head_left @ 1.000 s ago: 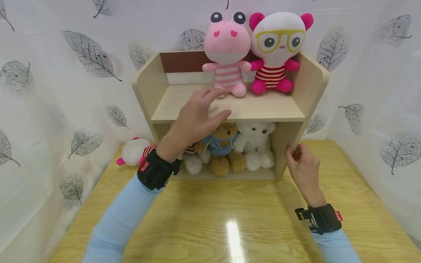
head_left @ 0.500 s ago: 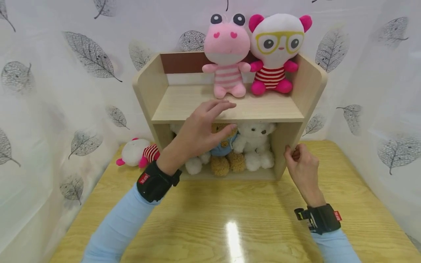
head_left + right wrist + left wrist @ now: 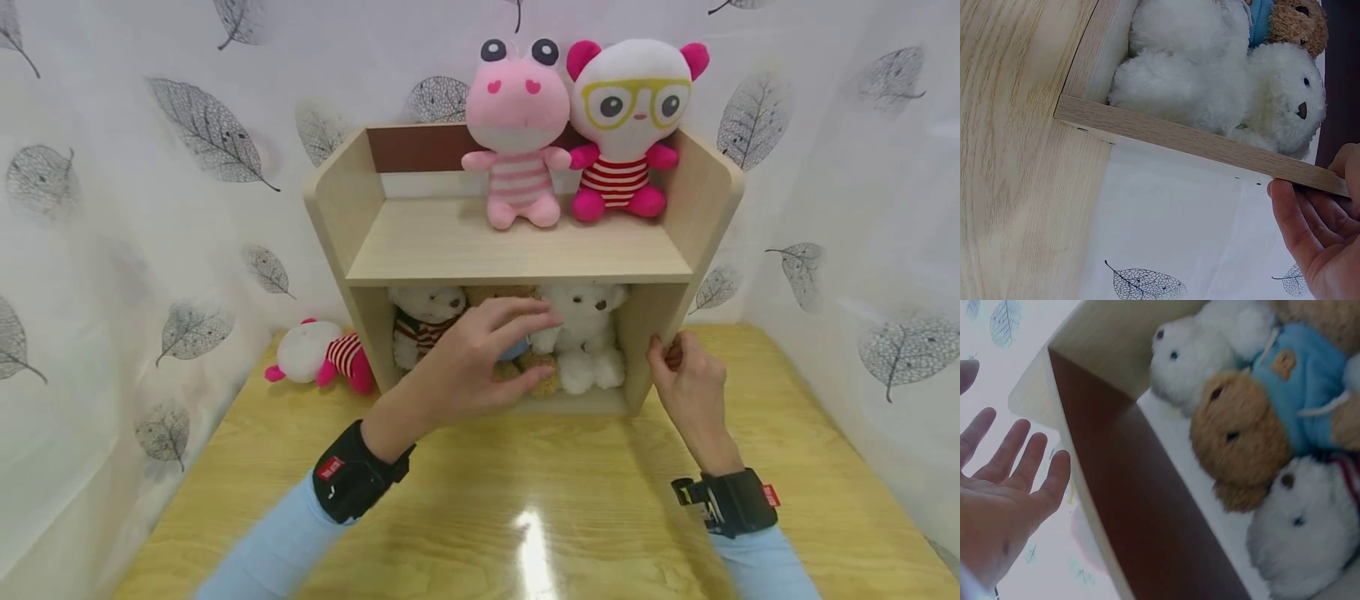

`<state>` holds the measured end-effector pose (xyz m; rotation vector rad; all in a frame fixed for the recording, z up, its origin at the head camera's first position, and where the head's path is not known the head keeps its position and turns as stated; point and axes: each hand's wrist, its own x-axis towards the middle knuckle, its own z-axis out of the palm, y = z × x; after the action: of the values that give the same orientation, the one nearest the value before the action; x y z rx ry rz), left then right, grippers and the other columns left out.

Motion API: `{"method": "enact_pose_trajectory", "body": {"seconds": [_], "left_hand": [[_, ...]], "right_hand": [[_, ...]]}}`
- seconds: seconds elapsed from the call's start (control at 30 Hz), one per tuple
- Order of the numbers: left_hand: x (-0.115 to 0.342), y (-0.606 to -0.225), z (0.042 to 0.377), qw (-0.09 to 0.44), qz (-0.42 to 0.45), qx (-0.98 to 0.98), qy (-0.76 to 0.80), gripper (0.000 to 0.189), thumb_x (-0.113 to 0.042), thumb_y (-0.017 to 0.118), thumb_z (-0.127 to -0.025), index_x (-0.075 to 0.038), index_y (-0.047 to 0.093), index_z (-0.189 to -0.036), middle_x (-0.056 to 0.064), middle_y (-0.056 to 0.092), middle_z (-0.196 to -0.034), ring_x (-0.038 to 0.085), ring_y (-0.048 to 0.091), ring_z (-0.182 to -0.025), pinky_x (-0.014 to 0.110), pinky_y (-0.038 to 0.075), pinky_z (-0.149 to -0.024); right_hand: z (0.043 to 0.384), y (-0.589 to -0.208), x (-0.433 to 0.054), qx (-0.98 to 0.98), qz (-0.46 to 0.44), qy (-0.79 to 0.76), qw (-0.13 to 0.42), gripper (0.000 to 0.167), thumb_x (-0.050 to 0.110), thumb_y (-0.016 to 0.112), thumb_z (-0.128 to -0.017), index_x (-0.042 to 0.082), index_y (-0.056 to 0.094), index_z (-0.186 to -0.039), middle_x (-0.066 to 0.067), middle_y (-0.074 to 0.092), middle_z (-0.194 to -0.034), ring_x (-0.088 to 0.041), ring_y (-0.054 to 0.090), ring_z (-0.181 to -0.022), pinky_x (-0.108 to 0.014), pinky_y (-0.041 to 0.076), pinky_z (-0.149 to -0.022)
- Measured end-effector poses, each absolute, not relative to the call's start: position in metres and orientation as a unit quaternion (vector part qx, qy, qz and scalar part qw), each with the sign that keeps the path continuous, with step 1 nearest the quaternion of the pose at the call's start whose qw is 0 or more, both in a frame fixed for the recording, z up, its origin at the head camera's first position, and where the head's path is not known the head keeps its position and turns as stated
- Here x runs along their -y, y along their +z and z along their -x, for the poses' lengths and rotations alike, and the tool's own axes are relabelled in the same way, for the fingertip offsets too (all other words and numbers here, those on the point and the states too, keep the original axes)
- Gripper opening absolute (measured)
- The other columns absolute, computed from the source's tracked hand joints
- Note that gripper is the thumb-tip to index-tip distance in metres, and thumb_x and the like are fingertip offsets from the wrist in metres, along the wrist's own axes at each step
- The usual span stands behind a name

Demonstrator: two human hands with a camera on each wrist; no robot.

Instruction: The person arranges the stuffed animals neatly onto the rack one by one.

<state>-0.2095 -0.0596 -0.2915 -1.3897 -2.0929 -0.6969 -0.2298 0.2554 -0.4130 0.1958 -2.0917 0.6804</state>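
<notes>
My left hand (image 3: 476, 358) hovers in front of the lower compartment of a wooden shelf (image 3: 420, 250), fingers spread and holding nothing. It partly covers a brown teddy bear in a blue hoodie, which shows fully at the head in the left wrist view as a brown teddy bear (image 3: 1241, 437). With thumb and fingers, my right hand (image 3: 688, 383) pinches the front edge of the shelf's right side panel (image 3: 1197, 140). A white teddy bear (image 3: 588, 333) sits just inside that panel. Another white bear in a striped top (image 3: 420, 307) sits at the left of the compartment.
On the upper board sit a pink striped plush toy (image 3: 517, 108) with big eyes and a panda plush with yellow glasses (image 3: 633, 100). A second panda plush (image 3: 306, 352) lies on the table (image 3: 450, 500), left of the shelf. Leaf-patterned sheeting (image 3: 202, 125) hangs behind.
My left hand has come down from beside the pink plush toy's feet to the front of the lower compartment. The right hand keeps its grip on the side panel.
</notes>
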Motion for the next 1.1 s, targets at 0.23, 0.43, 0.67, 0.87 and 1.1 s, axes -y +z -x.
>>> {"method": "enact_pose_trajectory", "body": {"seconds": [0.23,0.43,0.67,0.87,1.1], "left_hand": [[0.062,-0.328,0.194,0.231,0.513,0.785,-0.259,0.052,-0.028,0.078,-0.091,-0.014,0.062,-0.138,0.011,0.061,-0.140,0.025,0.059,-0.130,0.042,0.051,-0.104],[0.071,-0.352,0.184,0.203,0.501,0.800,-0.260,0.051,-0.031,0.076,-0.093,-0.015,0.061,-0.139,0.009,0.061,-0.140,0.024,0.058,-0.130,0.041,0.050,-0.105],[0.083,-0.370,0.180,0.192,0.483,0.816,-0.255,0.054,-0.031,0.075,-0.093,-0.019,0.057,-0.143,0.008,0.060,-0.140,0.023,0.058,-0.130,0.043,0.051,-0.104],[0.091,-0.383,0.179,0.178,0.463,0.829,-0.259,0.056,-0.031,0.076,-0.092,-0.017,0.057,-0.143,0.008,0.060,-0.142,0.024,0.059,-0.129,0.045,0.051,-0.104],[0.107,-0.396,0.181,0.169,0.448,0.831,-0.282,0.057,-0.023,0.079,-0.089,-0.018,0.059,-0.142,0.005,0.062,-0.139,0.023,0.061,-0.126,0.042,0.052,-0.102]], "right_hand": [[0.229,-0.415,-0.255,0.848,-0.077,0.277,0.446,0.015,0.002,0.068,-0.090,-0.004,0.060,-0.079,-0.017,0.065,-0.063,-0.028,0.063,-0.051,-0.009,0.036,-0.052],[0.229,-0.416,-0.255,0.846,-0.085,0.273,0.451,0.015,0.001,0.068,-0.089,-0.005,0.059,-0.079,-0.018,0.065,-0.062,-0.026,0.061,-0.049,-0.011,0.036,-0.050],[0.230,-0.416,-0.256,0.844,-0.088,0.265,0.457,0.015,0.002,0.068,-0.089,-0.005,0.059,-0.079,-0.018,0.065,-0.062,-0.027,0.062,-0.049,-0.013,0.037,-0.049],[0.230,-0.415,-0.256,0.843,-0.081,0.276,0.455,0.015,0.002,0.068,-0.089,-0.005,0.060,-0.079,-0.017,0.066,-0.062,-0.028,0.063,-0.050,-0.009,0.037,-0.051],[0.230,-0.414,-0.256,0.844,-0.078,0.276,0.452,0.015,0.002,0.068,-0.089,-0.005,0.060,-0.079,-0.017,0.065,-0.062,-0.028,0.063,-0.050,-0.010,0.037,-0.052]]}}
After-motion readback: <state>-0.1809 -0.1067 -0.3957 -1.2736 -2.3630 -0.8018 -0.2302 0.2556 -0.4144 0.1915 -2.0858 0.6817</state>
